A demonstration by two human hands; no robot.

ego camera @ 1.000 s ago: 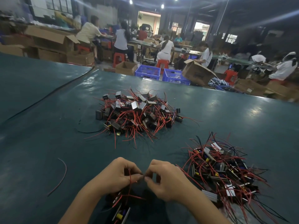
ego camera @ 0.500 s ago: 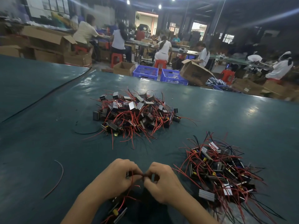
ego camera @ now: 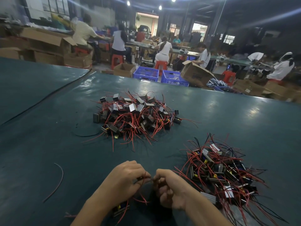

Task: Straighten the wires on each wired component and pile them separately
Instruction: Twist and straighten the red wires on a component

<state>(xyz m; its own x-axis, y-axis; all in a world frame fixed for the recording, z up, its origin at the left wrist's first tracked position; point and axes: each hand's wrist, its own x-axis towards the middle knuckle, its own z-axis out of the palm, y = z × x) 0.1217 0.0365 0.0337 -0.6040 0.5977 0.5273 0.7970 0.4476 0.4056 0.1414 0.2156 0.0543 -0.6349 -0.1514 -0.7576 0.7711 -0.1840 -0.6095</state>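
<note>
- Both hands were low and near, abt the middle of the green table (ego camera: 48, 144), fingertips almost touching each other.
- Left hand (ego camera: 127, 178) was curled, pinching a red wire (ego camera: 144, 178) w/ thumb + fingers. A small dark bit sat at its fingertips, prob the component body, but too hidden to say.
- Right hand (ego camera: 169, 190) was curled in too, pinching the same wire just right of the left hand's grip.
- Step in hand, imo: straightening one lead, w/ the wire stretched short between the two pinches.
- Two heaps of wired components were out. The far pile (ego camera: 135, 115) sat past the hands, mostly red leads. The right pile (ego camera: 219, 172) was near, just right of the right hand, w/ red + black leads sticking out everywhere. Couldn't tell which was the done one.
- Another component (ego camera: 121, 209) lay on the table under the left forearm, partly covered.
- A loose wire scrap (ego camera: 57, 181) lay well off to the left, apart from everything.
- Next move, my guess: anchor w/ one pinch and slide the other along the lead, check for other leads, then drop the piece on the proper pile.
- It'd have to be done w/o snagging the tangle on the right, since those leads reached close to the right wrist.
</note>
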